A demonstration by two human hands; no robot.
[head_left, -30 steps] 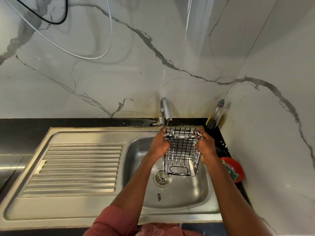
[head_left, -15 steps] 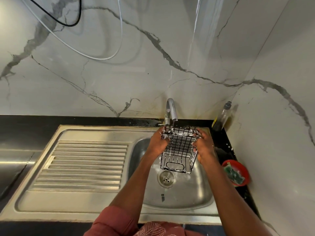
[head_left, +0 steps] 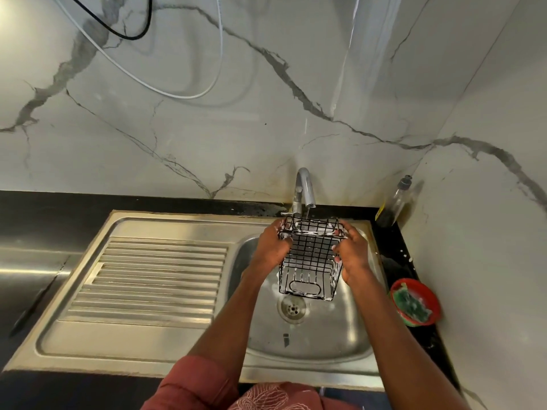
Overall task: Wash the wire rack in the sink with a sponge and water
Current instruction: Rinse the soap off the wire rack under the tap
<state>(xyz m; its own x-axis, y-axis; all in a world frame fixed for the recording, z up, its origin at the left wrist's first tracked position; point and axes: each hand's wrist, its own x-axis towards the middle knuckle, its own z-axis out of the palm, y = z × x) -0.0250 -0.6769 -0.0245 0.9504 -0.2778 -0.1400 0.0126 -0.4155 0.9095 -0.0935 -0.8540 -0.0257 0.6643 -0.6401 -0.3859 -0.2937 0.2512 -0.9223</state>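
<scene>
A black wire rack (head_left: 310, 258), box-shaped and flecked with white suds, hangs above the steel sink basin (head_left: 328, 335) just under the tap (head_left: 305, 187). My left hand (head_left: 270, 245) grips its left side and my right hand (head_left: 352, 253) grips its right side, fingers curled round the wires. The rack tilts with its far end up by the spout. A green sponge (head_left: 413, 304) lies in a red bowl (head_left: 398, 287) on the counter to the right, apart from both hands.
The ribbed steel drainboard (head_left: 148, 279) stretches left of the basin. A soap bottle (head_left: 395, 202) stands in the back right corner. The drain (head_left: 292, 309) sits below the rack. Marble walls close in behind and to the right; cables hang high on the back wall.
Both hands have kept hold of the rack and shifted it slightly under the spout; its tilt has changed a little. The camera has moved a bit.
</scene>
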